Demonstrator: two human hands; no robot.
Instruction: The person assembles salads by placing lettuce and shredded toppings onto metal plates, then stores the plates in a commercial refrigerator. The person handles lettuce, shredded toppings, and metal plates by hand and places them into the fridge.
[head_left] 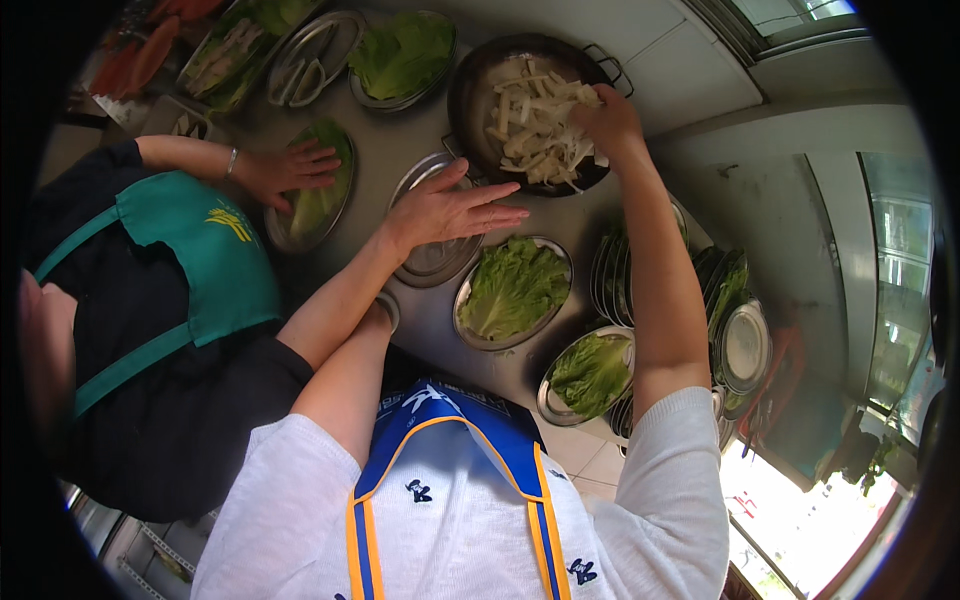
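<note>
My right hand (608,122) reaches into a dark round wok-like pan (478,95) at the far side of the counter. Its fingers are closed on some of the pale cut strips (525,115) heaped there. I cannot tell what food the strips are. Only my left forearm (352,372) shows; the hand is hidden beneath a co-worker's right forearm. That co-worker's open right hand (450,213) hovers over a silver oval dish (425,262). An oval dish of lettuce leaves (515,290) lies below the pan, between my arms.
The co-worker's left hand (290,175) touches greens on another oval dish. More lettuce (400,55) stands at the back. At right, beside my arm, are stacked plates (745,345) and another dish of lettuce (592,375). A wall (680,75) rises behind the pan.
</note>
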